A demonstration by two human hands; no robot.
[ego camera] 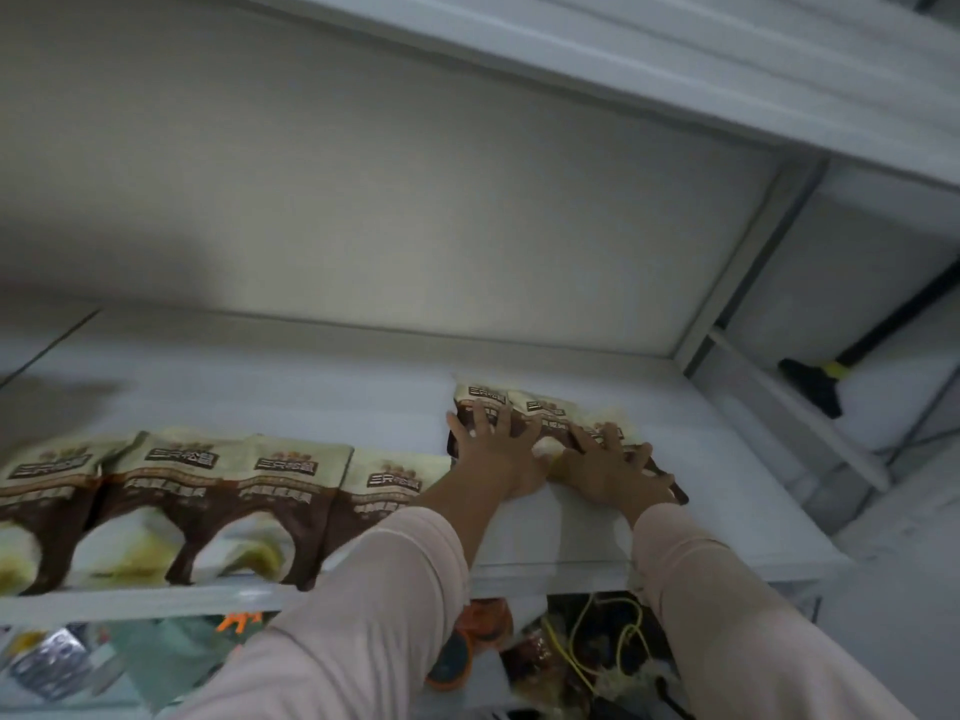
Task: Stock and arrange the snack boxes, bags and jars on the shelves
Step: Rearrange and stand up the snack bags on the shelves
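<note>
1. Head view: white shelf (311,387), bare back panel behind it.
2. Row of four snack bags (208,491) lies flat along the shelf's front edge, left side, overlapping at the sides.
3. Overlapping group of matching bags (524,402) lies right of the row, set further back on the shelf.
4. Left hand (493,439) is flat on the group's left part, fingers spread wide, gripping nothing.
5. Right hand (608,465) is flat on its right part, fingers spread wide, just beside the left.
6. Black broom head (815,381) sits beyond the right upright.
</note>
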